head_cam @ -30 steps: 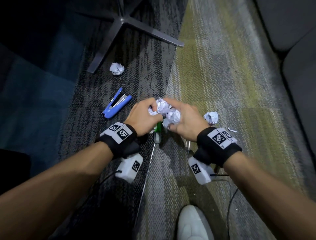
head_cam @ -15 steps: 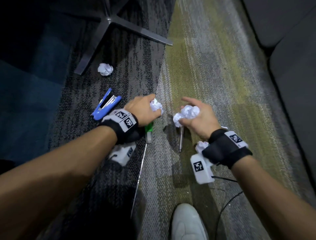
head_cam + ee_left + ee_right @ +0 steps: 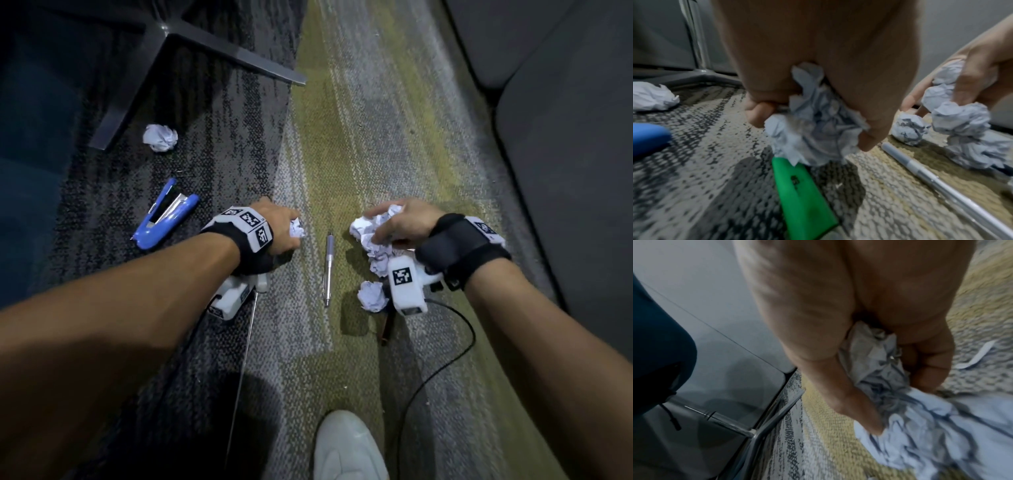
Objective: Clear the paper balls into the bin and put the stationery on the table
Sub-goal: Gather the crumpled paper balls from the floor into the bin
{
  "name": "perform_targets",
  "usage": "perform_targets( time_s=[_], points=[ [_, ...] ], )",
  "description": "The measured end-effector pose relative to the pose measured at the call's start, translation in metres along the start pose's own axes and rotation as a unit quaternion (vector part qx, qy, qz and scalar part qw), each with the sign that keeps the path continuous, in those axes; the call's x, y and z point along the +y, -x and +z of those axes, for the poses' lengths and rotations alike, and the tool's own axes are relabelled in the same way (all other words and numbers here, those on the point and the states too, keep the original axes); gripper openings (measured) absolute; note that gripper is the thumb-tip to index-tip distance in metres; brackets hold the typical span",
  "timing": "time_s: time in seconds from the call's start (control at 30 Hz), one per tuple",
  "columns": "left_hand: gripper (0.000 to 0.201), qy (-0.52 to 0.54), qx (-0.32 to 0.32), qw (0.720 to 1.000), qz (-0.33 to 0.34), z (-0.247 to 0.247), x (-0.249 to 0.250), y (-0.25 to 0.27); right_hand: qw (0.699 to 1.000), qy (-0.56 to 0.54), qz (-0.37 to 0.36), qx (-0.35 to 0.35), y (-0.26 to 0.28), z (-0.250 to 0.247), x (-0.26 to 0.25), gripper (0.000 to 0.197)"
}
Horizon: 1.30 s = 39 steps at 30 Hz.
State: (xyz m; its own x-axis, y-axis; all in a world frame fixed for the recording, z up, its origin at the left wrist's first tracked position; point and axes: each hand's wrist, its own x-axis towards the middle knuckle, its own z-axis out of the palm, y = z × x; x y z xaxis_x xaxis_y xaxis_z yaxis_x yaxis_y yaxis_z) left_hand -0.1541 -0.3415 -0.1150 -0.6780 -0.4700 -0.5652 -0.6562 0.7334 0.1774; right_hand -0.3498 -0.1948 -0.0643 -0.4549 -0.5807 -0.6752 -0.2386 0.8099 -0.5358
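While head view shows: left hand (image 3: 277, 229) grips one paper ball (image 3: 297, 229) left of the pen (image 3: 329, 267); right hand (image 3: 400, 222) clutches several balls (image 3: 371, 236).
Left wrist: green marker (image 3: 801, 191) beside pen, on carpet.
Right wrist: wad gripped.
Left: stapler (image 3: 164, 214), far ball (image 3: 160, 137); no bin seen.

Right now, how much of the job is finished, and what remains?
Nothing looks finished; no bin shows. Left hand grips one paper ball; right hand holds several paper balls. Two loose balls, stapler, pen and green marker remain on the carpet.
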Motion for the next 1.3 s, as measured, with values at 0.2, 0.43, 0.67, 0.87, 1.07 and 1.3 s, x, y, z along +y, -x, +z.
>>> perform_targets(
  time_s=[0.2,0.43,0.67,0.87,1.07,1.3],
  points=[
    [0.048,0.082,0.034,0.996,-0.003,-0.006,-0.015,0.011,0.985,0.158,-0.005,-0.065,-0.010,0.014,-0.034,0.039],
    [0.032,0.382,0.180,0.906,0.002,-0.014,-0.031,0.035,0.992,0.118,0.002,-0.045,0.000,0.028,-0.041,0.035],
    [0.029,0.803,0.033,0.593,-0.040,-0.014,-0.029,0.076,0.975,-0.185,-0.088,-0.088,0.058,0.030,-0.045,0.047],
    [0.042,0.798,0.001,0.600,-0.057,-0.003,-0.040,0.135,0.959,-0.211,-0.102,-0.160,0.112,0.056,-0.048,0.045],
    [0.033,0.832,0.083,0.548,0.005,-0.040,-0.064,0.257,0.919,-0.293,-0.120,-0.235,0.178,0.088,-0.112,0.052],
    [0.036,0.859,0.246,0.449,-0.013,-0.064,-0.172,0.452,0.885,-0.157,-0.234,-0.371,0.269,0.186,-0.263,0.050]
  ],
)
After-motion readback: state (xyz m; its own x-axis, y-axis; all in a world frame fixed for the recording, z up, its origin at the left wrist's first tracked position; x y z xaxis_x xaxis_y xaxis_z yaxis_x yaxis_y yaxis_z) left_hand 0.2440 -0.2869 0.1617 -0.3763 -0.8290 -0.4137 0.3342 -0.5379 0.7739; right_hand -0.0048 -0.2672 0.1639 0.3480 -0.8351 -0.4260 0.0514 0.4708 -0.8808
